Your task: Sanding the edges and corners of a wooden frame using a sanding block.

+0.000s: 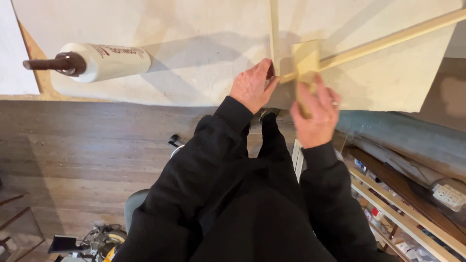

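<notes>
**Wood block pressed to the strips at the board's near edge**

Wood block (306,60) sits upright near the near edge of the pale board (194,43), right where two thin wood strips meet. Right hand (316,116) has it from below, fingers wrapped closed around the block's lower end, a ring showing on one finger. Left hand (252,87) is just beside it on the left, fingertips pinched in against the upright strip (274,34). The block's long axis runs away from the person, toward the far edge; the slanted strip (388,41) runs off to the board's far right corner. Both hands are at the joint, the right one carrying the block.

Over by the board's left edge lies a white caulk tube (109,60) with a dark nozzle end pointing left and a reddish printed label on its side.
</notes>
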